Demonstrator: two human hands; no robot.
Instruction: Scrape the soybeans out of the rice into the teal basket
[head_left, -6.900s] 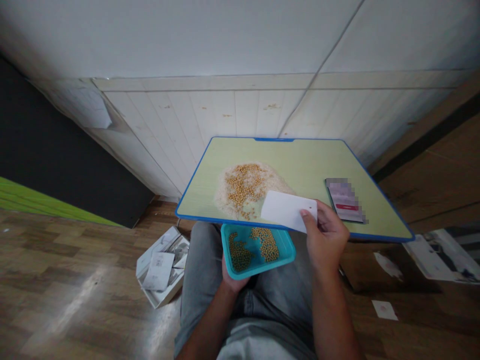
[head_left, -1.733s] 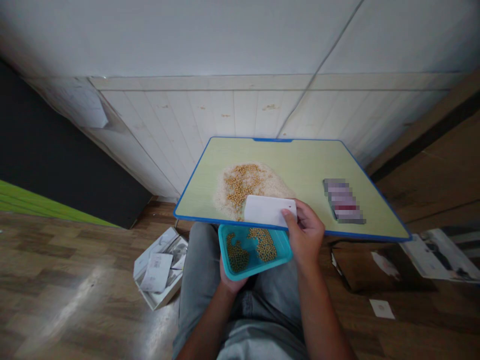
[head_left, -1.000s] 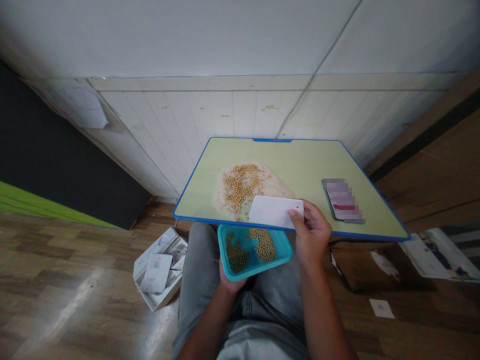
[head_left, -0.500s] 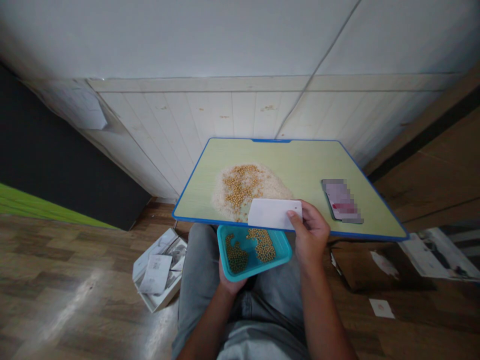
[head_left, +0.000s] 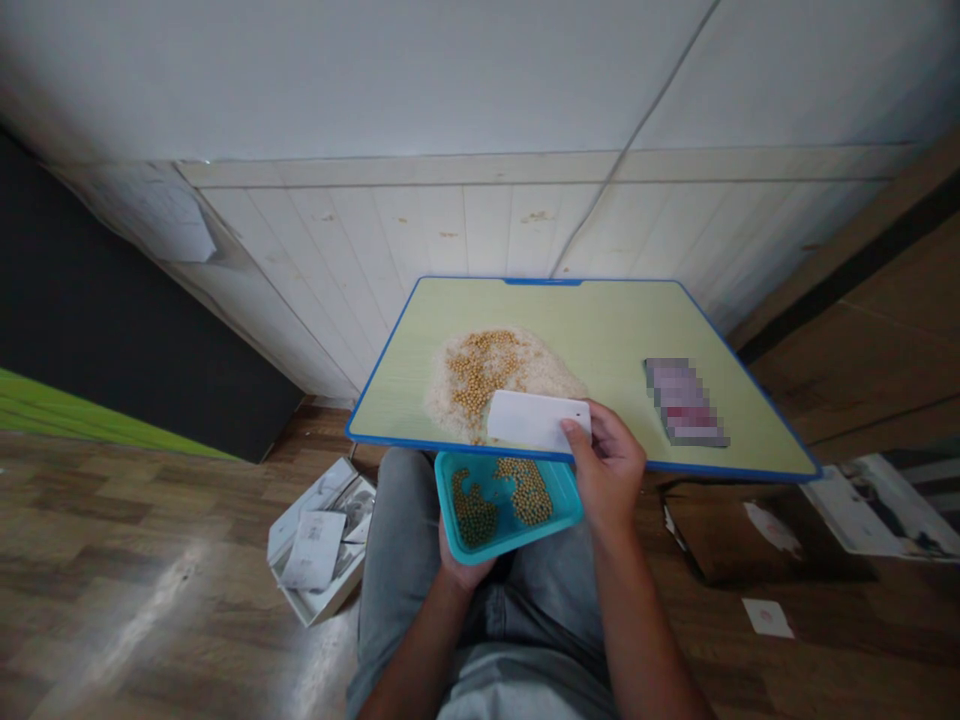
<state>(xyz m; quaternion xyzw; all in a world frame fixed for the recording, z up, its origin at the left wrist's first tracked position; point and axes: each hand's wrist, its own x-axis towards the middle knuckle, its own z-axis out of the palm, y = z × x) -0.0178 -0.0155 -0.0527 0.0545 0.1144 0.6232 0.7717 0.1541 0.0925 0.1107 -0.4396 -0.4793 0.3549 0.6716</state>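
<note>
The teal container, with golden grains inside, is held from below at its near side by the left hand, the fingertips hidden underneath. Compared with half a second ago, the white card has been shifted slightly leftward. Its right end is pinched between thumb and fingers of the right hand, at the near side of the rice heap spread on the table.

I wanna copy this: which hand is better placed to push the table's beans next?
Probably the right hand: it holds the white card beside the beans. The left hand is busy holding the teal tub.
</note>
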